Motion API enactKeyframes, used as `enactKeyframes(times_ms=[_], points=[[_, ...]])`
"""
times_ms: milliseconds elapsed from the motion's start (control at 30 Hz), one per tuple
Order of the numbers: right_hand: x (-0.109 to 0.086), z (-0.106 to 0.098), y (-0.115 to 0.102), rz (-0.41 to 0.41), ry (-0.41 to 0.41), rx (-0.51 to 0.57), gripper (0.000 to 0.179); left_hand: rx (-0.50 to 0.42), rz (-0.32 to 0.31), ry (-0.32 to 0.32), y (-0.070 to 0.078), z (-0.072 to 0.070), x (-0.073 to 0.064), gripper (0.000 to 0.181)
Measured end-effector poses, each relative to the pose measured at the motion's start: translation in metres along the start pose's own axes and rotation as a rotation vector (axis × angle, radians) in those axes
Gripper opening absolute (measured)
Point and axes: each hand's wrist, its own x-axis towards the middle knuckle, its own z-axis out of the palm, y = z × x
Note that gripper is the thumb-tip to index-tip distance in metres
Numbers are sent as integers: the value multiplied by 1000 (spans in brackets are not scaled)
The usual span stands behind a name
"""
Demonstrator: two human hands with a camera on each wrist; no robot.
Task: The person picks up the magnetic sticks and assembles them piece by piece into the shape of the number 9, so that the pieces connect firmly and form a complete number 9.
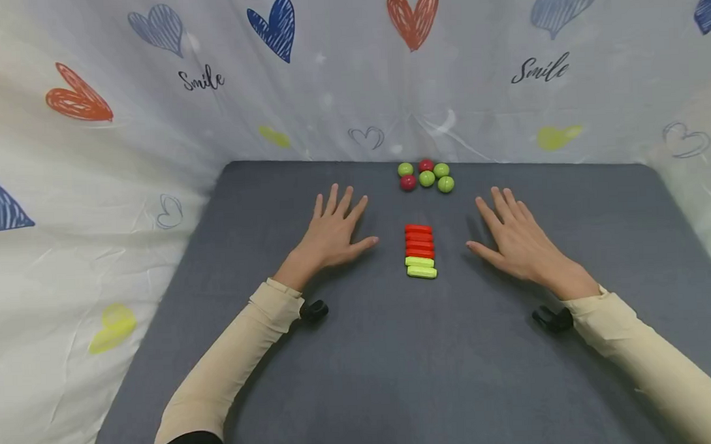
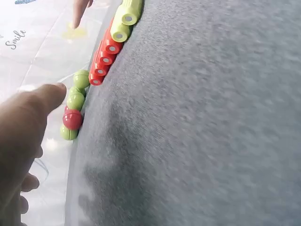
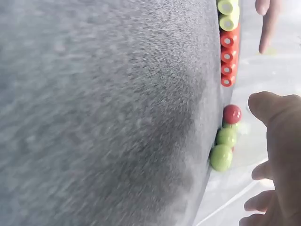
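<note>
My left hand (image 1: 331,234) is spread over the table's left half, fingers straight and holding nothing. The right hand (image 1: 520,247) mirrors it on the other side, also with fingers spread and nothing in its grasp. Between them lies a column of short rods with round ends: several red rods (image 1: 419,241) at the far end and two yellow-green rods (image 1: 421,267) at the near end. Beyond the column, close to the table's back edge, sits a cluster of small balls, with green balls (image 1: 445,184) and two red balls (image 1: 408,182). In both wrist views the rods touch side by side.
A dark grey table (image 1: 361,378) spreads beneath both hands. Behind it and along the left hangs a white curtain (image 1: 339,79) printed with hearts and "Smile". Both forearms wear beige sleeves (image 1: 231,357), with a black wrist camera (image 1: 551,319) below each cuff.
</note>
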Motion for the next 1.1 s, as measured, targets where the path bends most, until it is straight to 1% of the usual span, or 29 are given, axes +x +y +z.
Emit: enactKeyframes(times_ms=[133,267,333,400,500,600,667,733,833,933,1100], points=[[8,1,0,1,-13,-5,87,9,7,-2,4,-5,11,84],[17,0,0,-5,-19,-1,86,-1,33,-1,7,-10,21,80],[22,-1,-1,-14,-10,4,84,-4,50,-5,10,-12,26,78],[28,-1,-3,-26,6,13,83,0,71,5,12,-13,32,74],[38,-2,-7,-54,61,65,74,-23,116,31,17,-16,44,63],[48,-1,-12,-88,119,142,57,-75,176,53,23,-18,56,48],[54,0,-16,-105,139,195,43,-125,209,44,28,-18,61,40],[61,2,-20,-118,145,236,30,-168,232,39,33,-16,66,35],[69,6,-26,-136,135,296,16,-229,244,32,38,-10,71,31],[74,11,-32,-154,115,338,9,-292,248,28,41,-4,73,28],[79,18,-38,-170,91,358,9,-361,255,8,43,5,77,23]])
